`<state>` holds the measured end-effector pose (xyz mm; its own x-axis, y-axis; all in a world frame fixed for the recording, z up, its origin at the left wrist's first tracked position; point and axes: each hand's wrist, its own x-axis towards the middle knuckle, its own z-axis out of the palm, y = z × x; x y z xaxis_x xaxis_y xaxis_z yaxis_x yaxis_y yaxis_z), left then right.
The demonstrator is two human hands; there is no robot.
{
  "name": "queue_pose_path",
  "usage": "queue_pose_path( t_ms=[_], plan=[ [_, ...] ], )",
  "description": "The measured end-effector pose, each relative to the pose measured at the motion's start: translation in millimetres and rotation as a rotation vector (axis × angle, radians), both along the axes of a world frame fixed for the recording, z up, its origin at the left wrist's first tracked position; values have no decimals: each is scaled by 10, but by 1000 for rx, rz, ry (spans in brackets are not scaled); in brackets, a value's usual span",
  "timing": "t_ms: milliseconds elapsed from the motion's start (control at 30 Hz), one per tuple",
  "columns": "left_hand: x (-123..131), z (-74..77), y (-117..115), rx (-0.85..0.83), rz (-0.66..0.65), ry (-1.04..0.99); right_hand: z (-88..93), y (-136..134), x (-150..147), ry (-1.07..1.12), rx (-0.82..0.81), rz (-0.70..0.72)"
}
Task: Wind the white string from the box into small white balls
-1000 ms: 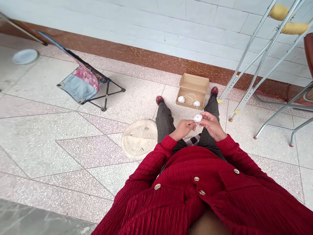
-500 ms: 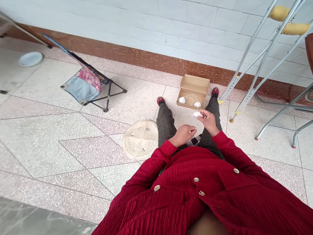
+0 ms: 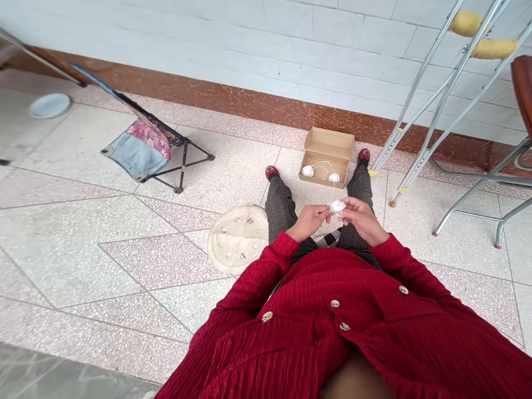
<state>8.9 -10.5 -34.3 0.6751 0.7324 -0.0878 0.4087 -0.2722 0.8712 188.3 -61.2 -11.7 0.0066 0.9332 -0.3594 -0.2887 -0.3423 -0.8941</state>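
Note:
I sit with my legs stretched out over the tiled floor, in a red buttoned top. My right hand (image 3: 362,217) is closed on a small white ball of thread (image 3: 337,206) above my lap. My left hand (image 3: 310,219) pinches at the ball's left side, fingertips touching it. Beyond my hands, between my feet, an open cardboard box (image 3: 327,155) holds two more white thread balls (image 3: 308,171) joined by a loose strand.
A round cream plastic lid (image 3: 236,238) lies on the floor left of my left leg. A small folding stool with fabric (image 3: 143,145) stands farther left. A white plate (image 3: 50,105) is at far left. Metal crutches (image 3: 436,88) and a chair frame (image 3: 490,183) stand at right.
Half a second ago my hands were apart, the right one raised with the ball and a strand between them. They have come back together at the ball.

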Motion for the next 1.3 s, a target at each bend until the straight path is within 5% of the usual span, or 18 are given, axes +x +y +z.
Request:
queue_pose_path(
  t_ms=[167, 300, 400, 467, 667, 900, 1067, 1200, 1300],
  plan=[
    [31, -5, -275, 88, -107, 64, -158, 186, 197, -328, 117, -241],
    [-68, 130, -262, 360, -94, 112, -389, -15, 120, -596, 158, -25],
    [-160, 173, -208, 456, -114, 87, -367, -290, -55, -433, 70, 218],
    [-195, 140, -208, 377, -126, 30, -248, -433, -152, -251, 0, 263],
    [-184, -50, -402, -46, -3, -111, 145, -584, -196, 35, -170, 60],
    [-296, -94, -482, 82, 56, -73, 189, -678, -197, 194, -306, -34],
    [-301, -78, -505, 19, 3, -40, 197, -407, -189, 73, -161, -99],
    [-261, 12, -476, 86, -77, 22, -1, 30, -61, -341, 97, -313],
    [-282, 97, -330, 224, -56, 77, -243, 159, -33, -599, 175, -171]
  ],
)
